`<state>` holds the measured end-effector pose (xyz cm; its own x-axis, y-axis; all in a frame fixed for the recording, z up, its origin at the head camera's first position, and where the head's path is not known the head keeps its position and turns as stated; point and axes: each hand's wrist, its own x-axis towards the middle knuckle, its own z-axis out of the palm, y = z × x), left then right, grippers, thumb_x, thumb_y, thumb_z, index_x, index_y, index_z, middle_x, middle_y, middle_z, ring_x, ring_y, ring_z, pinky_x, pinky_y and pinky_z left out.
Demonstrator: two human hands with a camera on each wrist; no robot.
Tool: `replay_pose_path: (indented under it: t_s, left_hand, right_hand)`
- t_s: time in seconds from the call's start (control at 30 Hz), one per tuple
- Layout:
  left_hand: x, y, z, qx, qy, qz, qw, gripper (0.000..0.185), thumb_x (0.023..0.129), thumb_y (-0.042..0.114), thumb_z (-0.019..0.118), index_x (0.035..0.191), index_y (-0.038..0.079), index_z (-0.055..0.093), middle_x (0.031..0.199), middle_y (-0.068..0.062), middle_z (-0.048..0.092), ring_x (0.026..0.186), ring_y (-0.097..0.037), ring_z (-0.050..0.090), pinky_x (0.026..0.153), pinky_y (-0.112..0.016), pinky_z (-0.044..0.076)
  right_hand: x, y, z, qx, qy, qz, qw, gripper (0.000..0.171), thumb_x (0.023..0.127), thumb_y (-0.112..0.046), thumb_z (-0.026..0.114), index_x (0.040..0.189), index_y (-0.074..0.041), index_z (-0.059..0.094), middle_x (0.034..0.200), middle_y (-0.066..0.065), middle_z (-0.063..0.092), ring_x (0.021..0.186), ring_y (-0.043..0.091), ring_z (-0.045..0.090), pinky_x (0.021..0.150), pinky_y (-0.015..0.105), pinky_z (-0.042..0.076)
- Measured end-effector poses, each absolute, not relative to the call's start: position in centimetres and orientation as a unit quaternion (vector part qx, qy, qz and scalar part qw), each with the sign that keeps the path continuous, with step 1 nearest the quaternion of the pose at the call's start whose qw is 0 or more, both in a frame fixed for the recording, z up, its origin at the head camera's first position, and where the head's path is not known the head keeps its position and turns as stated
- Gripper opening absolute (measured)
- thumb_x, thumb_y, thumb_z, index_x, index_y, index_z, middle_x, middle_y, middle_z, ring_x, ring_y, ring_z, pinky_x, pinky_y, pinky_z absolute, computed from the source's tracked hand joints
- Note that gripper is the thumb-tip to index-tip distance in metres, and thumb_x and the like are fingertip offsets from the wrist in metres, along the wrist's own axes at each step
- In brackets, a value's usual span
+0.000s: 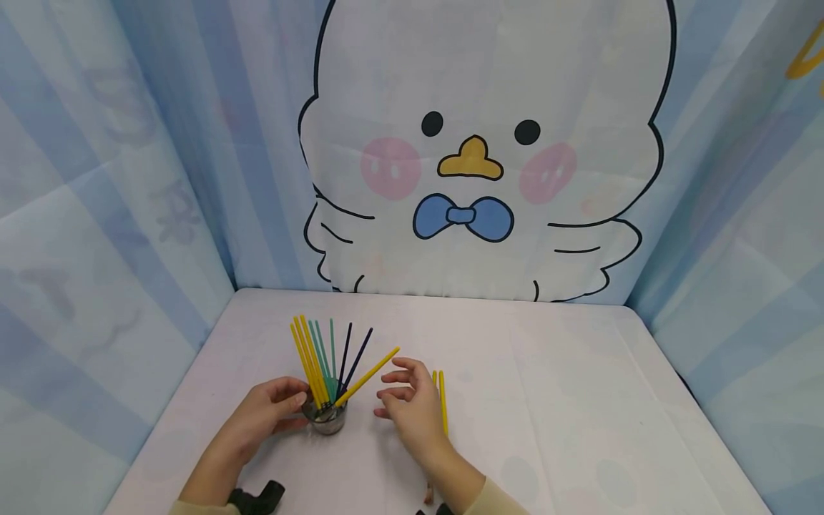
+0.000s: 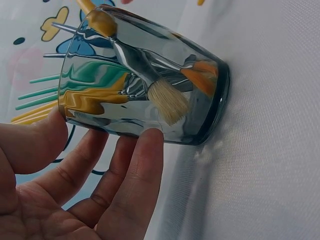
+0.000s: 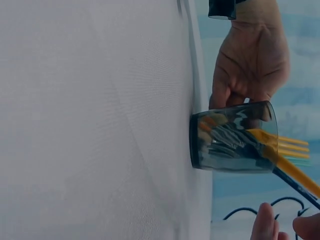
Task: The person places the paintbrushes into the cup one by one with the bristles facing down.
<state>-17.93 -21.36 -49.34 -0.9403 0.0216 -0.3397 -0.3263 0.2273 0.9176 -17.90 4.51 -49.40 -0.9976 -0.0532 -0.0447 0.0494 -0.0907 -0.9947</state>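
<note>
A clear drinking glass (image 1: 327, 423) stands on the table, holding several paintbrushes with bristles down. My left hand (image 1: 273, 408) grips the glass from its left side, thumb near the rim and fingers along the wall, as the left wrist view shows. Yellow handles (image 1: 309, 361), green handles (image 1: 331, 350) and dark blue handles (image 1: 347, 357) stick up out of it. One yellow-handled paintbrush (image 1: 370, 375) leans out to the right, its pale bristles (image 2: 169, 101) visible through the glass. Close to that handle's tip is my right hand (image 1: 412, 408), fingers loosely bent, nothing between them.
Two more yellow handles (image 1: 443, 400) lie on the white tabletop (image 1: 547, 400), partly hidden behind the right hand and forearm. A black wrist strap piece (image 1: 260, 497) shows at the left wrist. Blue and white curtains (image 1: 96, 214) enclose the table, with a cartoon bird (image 1: 473, 265) on the back one.
</note>
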Motion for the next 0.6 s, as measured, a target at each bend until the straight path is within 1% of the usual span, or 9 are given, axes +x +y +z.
replay_pose_path:
  t_s: [0.17, 0.23, 0.4, 0.6]
  left_hand:
    - [-17.9, -21.4, -49.4, -0.099, 0.770, 0.614, 0.141, 0.027, 0.108, 0.008, 0.062, 0.130, -0.007, 0.065, 0.132, -0.023, 0.069, 0.108, -0.022, 0.070, 0.092, -0.044, 0.068]
    - [-17.9, -21.4, -49.4, -0.099, 0.770, 0.615, 0.141, 0.027, 0.108, 0.008, 0.062, 0.130, -0.007, 0.065, 0.131, -0.023, 0.069, 0.108, -0.022, 0.070, 0.092, -0.044, 0.068]
    - [-18.0, -21.3, -49.3, -0.103, 0.771, 0.612, 0.140, 0.027, 0.108, 0.008, 0.063, 0.130, -0.007, 0.065, 0.131, -0.023, 0.069, 0.108, -0.022, 0.070, 0.092, -0.044, 0.068]
    - [-18.1, -21.3, -49.3, -0.107, 0.770, 0.612, 0.144, 0.028, 0.108, 0.009, 0.063, 0.130, -0.007, 0.065, 0.131, -0.023, 0.069, 0.109, -0.022, 0.071, 0.092, -0.044, 0.068]
  right_hand:
    - [-17.8, 5.7, -49.4, -0.002, 0.686, -0.727, 0.041, 0.055, 0.094, 0.012, 0.066, 0.145, -0.005, 0.053, 0.130, 0.029, 0.063, 0.099, 0.029, 0.073, 0.074, 0.038, 0.070]
    - [-17.9, 6.1, -49.4, -0.002, 0.694, -0.719, 0.042, 0.056, 0.094, 0.011, 0.066, 0.145, -0.005, 0.053, 0.131, 0.029, 0.063, 0.099, 0.030, 0.073, 0.073, 0.038, 0.070]
    - [-18.1, 7.3, -49.5, 0.001, 0.712, -0.701, 0.041, 0.060, 0.092, 0.011, 0.067, 0.148, -0.007, 0.053, 0.132, 0.030, 0.064, 0.101, 0.038, 0.074, 0.070, 0.037, 0.070]
    - [-18.2, 8.7, -49.4, 0.011, 0.731, -0.681, 0.047, 0.065, 0.093, 0.008, 0.071, 0.151, -0.012, 0.052, 0.131, 0.026, 0.065, 0.097, 0.035, 0.072, 0.067, 0.039, 0.070]
